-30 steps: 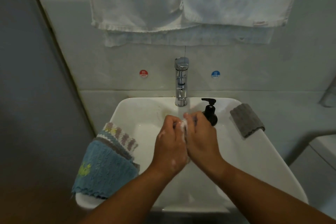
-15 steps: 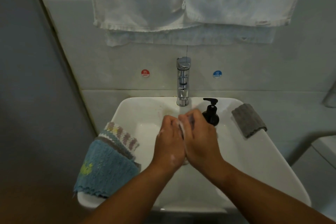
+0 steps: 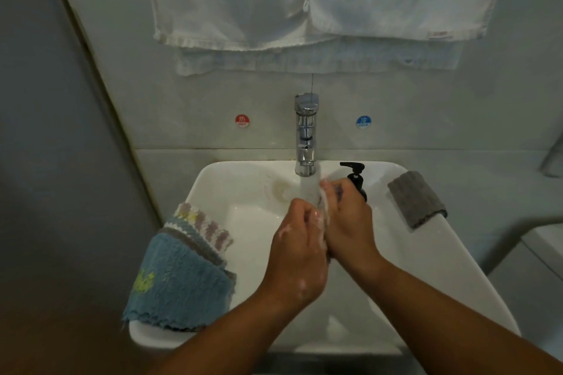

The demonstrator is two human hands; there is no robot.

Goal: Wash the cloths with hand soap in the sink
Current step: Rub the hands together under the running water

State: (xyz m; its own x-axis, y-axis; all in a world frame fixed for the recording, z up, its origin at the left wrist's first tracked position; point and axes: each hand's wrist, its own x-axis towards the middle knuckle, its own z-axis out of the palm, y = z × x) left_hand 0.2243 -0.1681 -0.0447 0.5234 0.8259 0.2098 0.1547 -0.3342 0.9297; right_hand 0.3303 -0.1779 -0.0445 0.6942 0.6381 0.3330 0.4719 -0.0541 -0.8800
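The step in hand is scrubbing: a small pale cloth [image 3: 323, 207], showing only as a wet strip, is squeezed between the left hand [image 3: 300, 253] and the right hand [image 3: 350, 222] over the middle of the white ceramic sink [image 3: 457, 283]. The grip of each hand is clamped on it, fingers curled in, with suds on the left knuckles and wrist. The cloth's upper end sits right under the water running from the chrome faucet [image 3: 306, 134] at the back edge.

A black pump soap bottle [image 3: 355, 175] stands just behind the right hand. A grey ribbed cloth [image 3: 416, 198] is draped over the right rim. On the left rim lie a fluffy blue cloth [image 3: 179, 280] and a checked pastel cloth [image 3: 204, 225], the blue one overlapping the other. These probably await their turn.

Next, I judge, the lather must be rinsed out under the stream and the cloth wrung. That calls for turning it so that hidden folds meet the water.

A second ago the knuckles of both hands stood level. Now the right hand is further toward the faucet and the left nearer the front edge, which reads as one stroke of rubbing. The cloths on the rims have not shifted.
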